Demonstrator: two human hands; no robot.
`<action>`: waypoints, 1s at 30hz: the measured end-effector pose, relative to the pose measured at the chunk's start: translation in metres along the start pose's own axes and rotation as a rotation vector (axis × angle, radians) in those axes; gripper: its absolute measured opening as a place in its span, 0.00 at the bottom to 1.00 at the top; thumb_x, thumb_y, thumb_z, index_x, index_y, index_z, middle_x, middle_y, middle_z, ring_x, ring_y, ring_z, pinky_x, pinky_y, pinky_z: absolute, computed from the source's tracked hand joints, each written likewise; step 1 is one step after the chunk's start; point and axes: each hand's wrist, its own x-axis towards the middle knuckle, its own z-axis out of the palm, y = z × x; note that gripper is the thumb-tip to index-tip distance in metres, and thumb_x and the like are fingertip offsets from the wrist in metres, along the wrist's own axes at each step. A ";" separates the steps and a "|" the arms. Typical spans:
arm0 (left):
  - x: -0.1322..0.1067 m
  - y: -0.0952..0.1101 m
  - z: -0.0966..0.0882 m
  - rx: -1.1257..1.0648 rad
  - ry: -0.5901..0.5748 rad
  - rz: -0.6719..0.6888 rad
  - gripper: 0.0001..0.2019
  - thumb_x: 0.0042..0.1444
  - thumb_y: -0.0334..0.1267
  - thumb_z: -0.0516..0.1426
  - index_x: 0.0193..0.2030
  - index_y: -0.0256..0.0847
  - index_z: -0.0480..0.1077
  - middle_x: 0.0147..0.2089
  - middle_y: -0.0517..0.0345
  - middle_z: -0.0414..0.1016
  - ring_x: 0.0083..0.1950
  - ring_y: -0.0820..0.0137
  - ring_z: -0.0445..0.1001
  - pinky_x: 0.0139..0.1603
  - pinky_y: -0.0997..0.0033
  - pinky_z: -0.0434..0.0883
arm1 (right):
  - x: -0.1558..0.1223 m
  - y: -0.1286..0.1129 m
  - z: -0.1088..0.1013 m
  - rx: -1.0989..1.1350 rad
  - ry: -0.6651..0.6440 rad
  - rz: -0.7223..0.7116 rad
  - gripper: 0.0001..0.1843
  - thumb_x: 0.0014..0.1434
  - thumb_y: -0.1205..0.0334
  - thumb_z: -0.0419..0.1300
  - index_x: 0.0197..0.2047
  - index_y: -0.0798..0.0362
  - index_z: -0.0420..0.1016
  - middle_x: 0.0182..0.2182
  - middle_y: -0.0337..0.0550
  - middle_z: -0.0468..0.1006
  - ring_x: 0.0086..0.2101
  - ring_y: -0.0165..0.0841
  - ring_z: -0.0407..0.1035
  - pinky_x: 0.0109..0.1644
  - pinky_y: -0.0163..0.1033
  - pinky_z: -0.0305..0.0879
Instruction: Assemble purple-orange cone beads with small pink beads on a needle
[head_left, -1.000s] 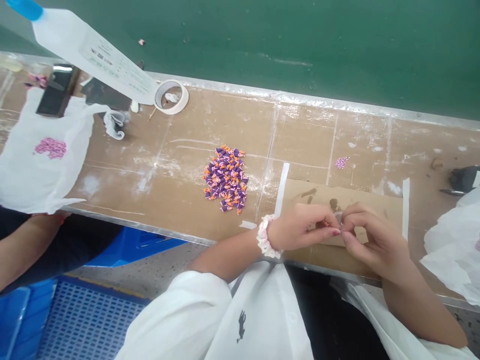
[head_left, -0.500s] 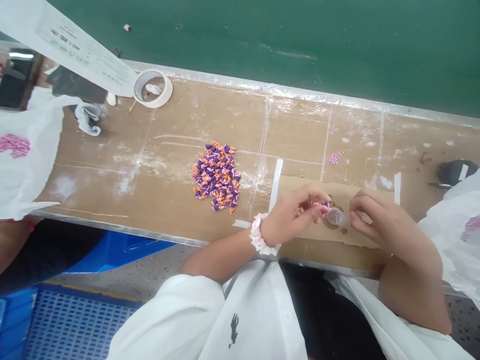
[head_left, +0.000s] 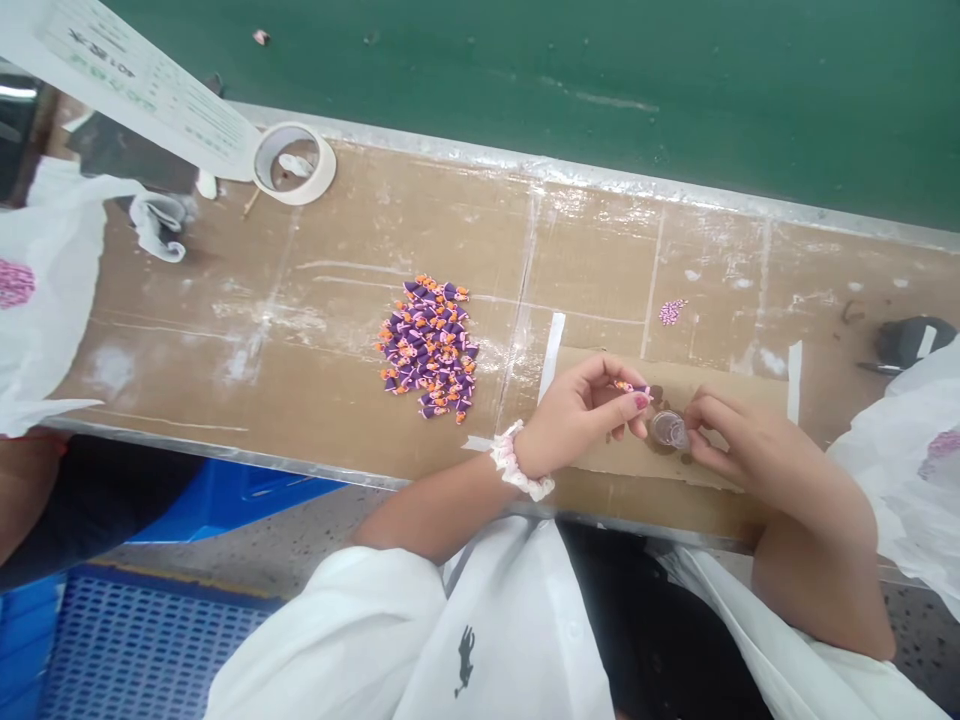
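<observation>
My left hand [head_left: 577, 418], with a white scrunchie on the wrist, pinches a small purple and orange figurine [head_left: 632, 387] between thumb and fingers. Right of it, a small clear plastic cup [head_left: 664, 428] is on a brown cardboard sheet [head_left: 769, 400] with dark wet spots. The fingers of my right hand [head_left: 739, 432] are pinched together at the cup's right edge. Whether they grip the cup or some tiny piece is hidden. Beyond the sheet lies a little heap of tiny pink pieces [head_left: 673, 312]. Many similar figurines [head_left: 431, 345] form a pile left of my hands.
A masking tape roll [head_left: 324, 178] stands at the back left beside a printed white box [head_left: 172, 95]. White plastic bags [head_left: 56, 340] with pink pieces lie at both ends. Near the right bag is a dark round object [head_left: 907, 345]. Another person's arm [head_left: 26, 490] shows at the left edge.
My right hand has moved slightly left, to the cup's edge. My left hand has shifted a little left and away from me with the figurine. The view has shifted slightly.
</observation>
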 end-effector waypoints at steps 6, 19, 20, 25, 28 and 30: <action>0.002 -0.001 -0.002 -0.064 -0.073 -0.108 0.16 0.52 0.43 0.66 0.33 0.37 0.64 0.24 0.64 0.73 0.25 0.79 0.73 0.26 0.80 0.68 | 0.002 0.000 -0.002 0.009 0.028 -0.031 0.10 0.68 0.61 0.51 0.33 0.49 0.60 0.27 0.37 0.67 0.22 0.28 0.61 0.25 0.34 0.57; -0.003 -0.006 0.005 -0.303 -0.282 -0.268 0.16 0.54 0.43 0.64 0.35 0.39 0.60 0.23 0.71 0.62 0.16 0.81 0.65 0.11 0.85 0.59 | 0.014 -0.029 0.003 0.405 0.393 -0.197 0.09 0.59 0.73 0.55 0.37 0.48 0.63 0.32 0.41 0.70 0.27 0.30 0.66 0.28 0.36 0.63; -0.004 -0.007 0.006 -0.308 -0.302 -0.255 0.16 0.54 0.43 0.64 0.35 0.40 0.60 0.24 0.71 0.62 0.16 0.81 0.65 0.11 0.86 0.60 | 0.014 -0.031 0.006 0.415 0.407 -0.165 0.09 0.59 0.73 0.55 0.37 0.48 0.63 0.32 0.41 0.70 0.28 0.31 0.66 0.27 0.36 0.62; -0.006 -0.008 0.007 -0.314 -0.341 -0.203 0.16 0.55 0.42 0.64 0.36 0.40 0.60 0.31 0.67 0.64 0.19 0.85 0.61 0.12 0.86 0.61 | 0.015 -0.036 0.010 0.456 0.394 -0.116 0.08 0.59 0.73 0.55 0.36 0.49 0.64 0.30 0.40 0.69 0.29 0.31 0.66 0.26 0.35 0.60; -0.006 -0.007 0.007 -0.299 -0.346 -0.195 0.17 0.55 0.43 0.64 0.37 0.40 0.59 0.32 0.67 0.65 0.19 0.86 0.60 0.12 0.86 0.62 | 0.016 -0.037 0.009 0.452 0.388 -0.134 0.08 0.59 0.73 0.55 0.36 0.49 0.63 0.29 0.39 0.68 0.27 0.30 0.63 0.26 0.35 0.59; -0.006 -0.007 0.007 -0.290 -0.358 -0.190 0.17 0.55 0.43 0.64 0.37 0.40 0.59 0.31 0.68 0.64 0.19 0.86 0.60 0.12 0.86 0.62 | 0.017 -0.038 0.009 0.451 0.396 -0.146 0.09 0.59 0.74 0.55 0.36 0.49 0.63 0.29 0.38 0.68 0.27 0.29 0.63 0.26 0.34 0.58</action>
